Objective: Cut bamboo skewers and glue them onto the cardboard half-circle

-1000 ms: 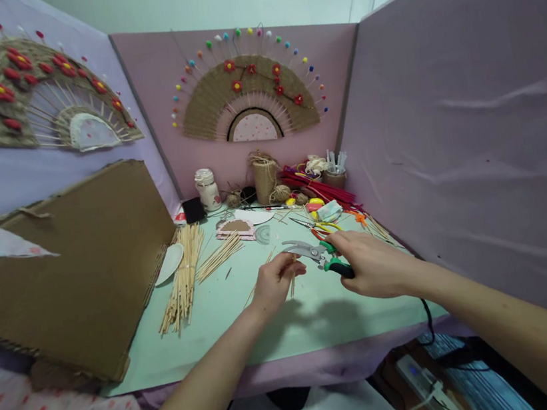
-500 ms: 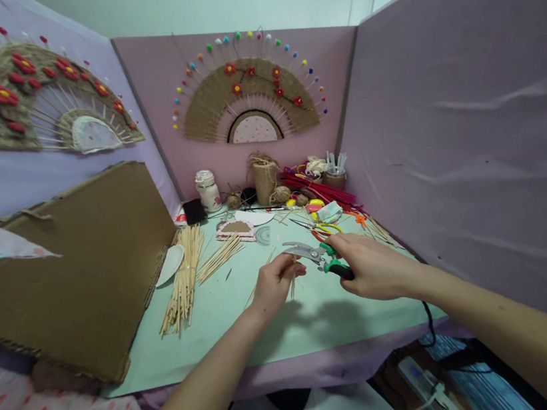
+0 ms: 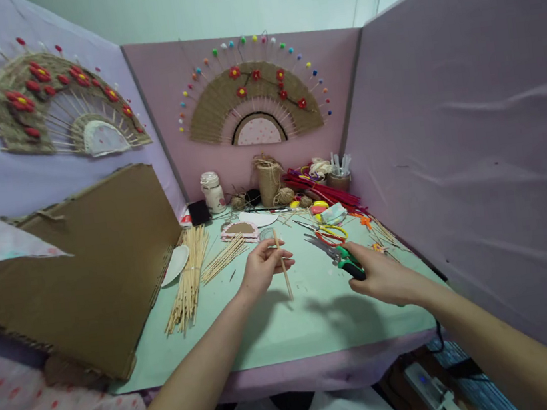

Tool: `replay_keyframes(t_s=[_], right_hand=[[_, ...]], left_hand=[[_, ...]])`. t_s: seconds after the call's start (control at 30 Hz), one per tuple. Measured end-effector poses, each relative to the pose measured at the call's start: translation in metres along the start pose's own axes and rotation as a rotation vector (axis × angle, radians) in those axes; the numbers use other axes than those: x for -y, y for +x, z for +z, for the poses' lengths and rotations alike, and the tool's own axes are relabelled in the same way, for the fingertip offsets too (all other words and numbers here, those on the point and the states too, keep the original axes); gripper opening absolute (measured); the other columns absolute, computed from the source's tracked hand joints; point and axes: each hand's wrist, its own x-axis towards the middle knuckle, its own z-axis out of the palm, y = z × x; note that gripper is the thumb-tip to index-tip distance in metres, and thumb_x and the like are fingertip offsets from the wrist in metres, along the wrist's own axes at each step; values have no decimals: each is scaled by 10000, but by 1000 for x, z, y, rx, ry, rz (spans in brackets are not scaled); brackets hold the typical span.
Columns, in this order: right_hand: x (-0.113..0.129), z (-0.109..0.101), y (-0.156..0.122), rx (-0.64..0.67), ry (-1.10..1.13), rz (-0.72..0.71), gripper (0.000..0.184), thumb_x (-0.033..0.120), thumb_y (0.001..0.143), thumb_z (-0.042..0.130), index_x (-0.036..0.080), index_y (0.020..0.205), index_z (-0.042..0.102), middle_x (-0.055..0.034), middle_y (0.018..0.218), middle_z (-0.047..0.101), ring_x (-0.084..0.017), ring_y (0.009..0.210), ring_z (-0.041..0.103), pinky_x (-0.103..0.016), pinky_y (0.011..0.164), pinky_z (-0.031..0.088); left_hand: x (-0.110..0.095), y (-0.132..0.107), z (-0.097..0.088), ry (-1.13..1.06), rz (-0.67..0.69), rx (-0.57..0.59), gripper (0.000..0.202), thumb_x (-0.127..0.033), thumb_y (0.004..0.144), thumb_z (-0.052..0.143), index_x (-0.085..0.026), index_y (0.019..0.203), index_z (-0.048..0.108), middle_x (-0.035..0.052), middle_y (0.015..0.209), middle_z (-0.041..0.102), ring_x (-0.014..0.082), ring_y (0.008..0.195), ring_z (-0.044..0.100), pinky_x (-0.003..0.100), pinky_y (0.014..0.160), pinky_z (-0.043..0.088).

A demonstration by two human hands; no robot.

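Note:
Between thumb and fingers, my left hand [image 3: 260,267] pinches a thin wooden stick [image 3: 285,274], held nearly upright above the green tabletop. My right hand [image 3: 381,275] is closed round the green and black handles of pruning shears [image 3: 333,251]. The shears' metal blades point up and left, apart from the stick. Scissors [image 3: 325,232] with yellow and red handles lie just beyond the shears. Left of my left hand are a tied bundle of sticks [image 3: 189,276] and a smaller loose pile of sticks [image 3: 224,257].
A cardboard sheet [image 3: 85,270] leans at the left. Along the back stand a white jar [image 3: 212,193], a twine-wrapped pot [image 3: 269,184], twine balls [image 3: 284,195] and red craft stems [image 3: 322,188]. Two decorated fans hang on the panels, one being the central fan [image 3: 253,93]. A power strip [image 3: 431,389] sits below right.
The shears have moved away from my left hand, down and right. The stick in my left hand now shows upright, clear of the blades. The view has shifted slightly.

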Motion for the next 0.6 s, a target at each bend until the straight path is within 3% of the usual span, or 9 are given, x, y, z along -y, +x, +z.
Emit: replay_keyframes(t_s=[0.1, 0.23, 0.3, 0.37, 0.47, 0.53, 0.6], right_hand=[[-5, 9, 0, 1, -17, 0, 347, 209, 701, 518, 200, 1046, 486, -46, 922, 599, -204, 786, 549, -286, 656, 386], [-14, 21, -1, 26, -21, 22, 251, 229, 709, 530, 217, 952, 469, -16, 826, 580, -189, 715, 522, -270, 603, 346], [-17, 28, -2, 29, -5, 24, 198, 222, 714, 528, 223, 897, 451, -8, 806, 575, -183, 705, 516, -265, 602, 336], [-19, 35, -1, 35, 26, 31, 160, 212, 723, 516, 227, 855, 426, 0, 782, 564, -175, 694, 509, -260, 600, 334], [-20, 47, 0, 44, 80, 53, 152, 195, 726, 502, 225, 844, 411, 1, 772, 550, -171, 701, 506, -256, 609, 338], [-20, 56, 0, 51, 114, 64, 158, 191, 722, 498, 220, 852, 412, -2, 786, 550, -172, 715, 508, -256, 621, 339], [-21, 64, 1, 65, 149, 71, 163, 189, 720, 491, 217, 863, 418, -2, 797, 552, -171, 721, 509, -256, 629, 338]], left_hand=[[-7, -2, -3, 12, 8, -18, 482, -467, 631, 779, -169, 951, 575, 41, 750, 716, 195, 674, 712, 370, 716, 579], [-48, 12, -26, 185, 52, -88, 392, -404, 674, 749, -167, 938, 582, 40, 750, 706, 172, 645, 697, 345, 675, 571], [-73, 28, -47, 422, 72, -139, 280, -330, 747, 685, -167, 958, 596, 47, 781, 706, 167, 674, 696, 318, 664, 560], [-88, 45, -68, 903, -17, -179, 197, -258, 802, 614, -168, 977, 618, 39, 758, 698, 159, 686, 691, 270, 647, 535], [-88, 70, -92, 1177, -131, -205, 84, -171, 744, 669, -131, 818, 670, 74, 673, 678, 220, 725, 682, 298, 671, 507], [-75, 82, -100, 1315, -186, -215, 80, -161, 736, 694, -120, 803, 681, 100, 777, 697, 255, 842, 676, 326, 744, 503], [-60, 92, -103, 1432, -248, -221, 196, -231, 802, 676, -115, 960, 670, 115, 993, 681, 255, 964, 642, 364, 818, 509]])
